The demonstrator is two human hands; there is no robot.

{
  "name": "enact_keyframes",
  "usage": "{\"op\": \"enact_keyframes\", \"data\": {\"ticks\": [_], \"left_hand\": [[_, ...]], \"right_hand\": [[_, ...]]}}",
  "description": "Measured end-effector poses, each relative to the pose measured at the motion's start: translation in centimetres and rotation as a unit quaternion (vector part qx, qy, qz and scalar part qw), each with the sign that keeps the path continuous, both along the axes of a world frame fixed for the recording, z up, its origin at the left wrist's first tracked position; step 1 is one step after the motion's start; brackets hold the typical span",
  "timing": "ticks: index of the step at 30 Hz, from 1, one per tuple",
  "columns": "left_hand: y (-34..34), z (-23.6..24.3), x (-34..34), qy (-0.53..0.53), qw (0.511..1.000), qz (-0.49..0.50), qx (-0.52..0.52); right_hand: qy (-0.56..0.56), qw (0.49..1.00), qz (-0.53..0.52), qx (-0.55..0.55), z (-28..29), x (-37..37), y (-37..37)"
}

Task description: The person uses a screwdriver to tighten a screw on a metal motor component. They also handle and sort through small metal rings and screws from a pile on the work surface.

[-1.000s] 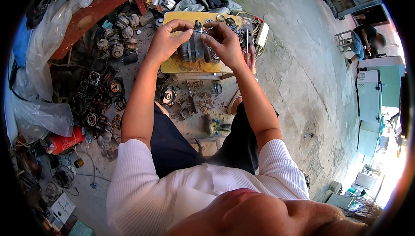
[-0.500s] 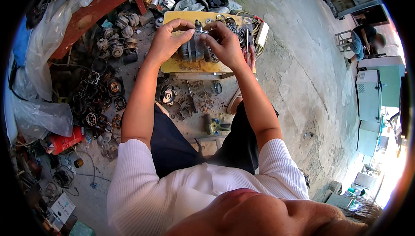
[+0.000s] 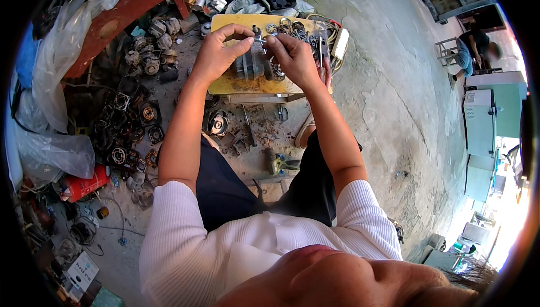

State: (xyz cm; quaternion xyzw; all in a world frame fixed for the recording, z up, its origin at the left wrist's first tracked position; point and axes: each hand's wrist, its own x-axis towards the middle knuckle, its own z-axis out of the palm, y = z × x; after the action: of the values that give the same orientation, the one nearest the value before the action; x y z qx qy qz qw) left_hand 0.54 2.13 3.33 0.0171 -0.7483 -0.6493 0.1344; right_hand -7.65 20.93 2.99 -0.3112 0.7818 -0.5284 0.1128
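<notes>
Above a yellow-topped low table [image 3: 225,87], my left hand [image 3: 220,54] pinches a small thin silvery metal piece [image 3: 259,40] between thumb and forefinger. At the other end of that piece are the closed thumb and fingertips of my right hand [image 3: 295,59]. Whether it is a bolt or a pin is too small to tell. Just below my hands, a grey ribbed motor body [image 3: 247,66] rests on the table, with a dark shaft end [image 3: 256,30] showing behind the fingers. Beside my right hand lie red-handled pliers [image 3: 324,73], partly hidden by it.
Rings and bearings [image 3: 287,26] lie at the table's back right, near a white power strip [image 3: 341,44]. A cordless drill [image 3: 278,163] is on the floor between my feet. Old motor parts [image 3: 121,127] pile up at left. Someone in dark clothes [image 3: 475,45] sits far right.
My right thumb and fingers have drawn together into a tighter pinch, the thumb moving up to the fingertips. My left hand has stayed nearly still.
</notes>
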Motion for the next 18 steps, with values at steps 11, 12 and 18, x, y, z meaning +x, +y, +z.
{"op": "enact_keyframes", "data": {"ticks": [11, 12, 18], "left_hand": [[-1.2, -1.2, -0.5, 0.024, 0.996, 0.078, 0.018], [-1.9, -1.3, -0.1, 0.002, 0.997, 0.073, 0.012], [-2.5, 0.2, 1.8, -0.098, 0.988, 0.007, -0.118]], "right_hand": [[0.168, 0.959, -0.118, 0.196, -0.3, -4.4, 4.3], [0.175, 0.943, -0.118, 0.258, -0.2, -4.4, 4.7], [0.154, 0.966, -0.128, 0.163, -0.2, -3.0, 4.3]]}}
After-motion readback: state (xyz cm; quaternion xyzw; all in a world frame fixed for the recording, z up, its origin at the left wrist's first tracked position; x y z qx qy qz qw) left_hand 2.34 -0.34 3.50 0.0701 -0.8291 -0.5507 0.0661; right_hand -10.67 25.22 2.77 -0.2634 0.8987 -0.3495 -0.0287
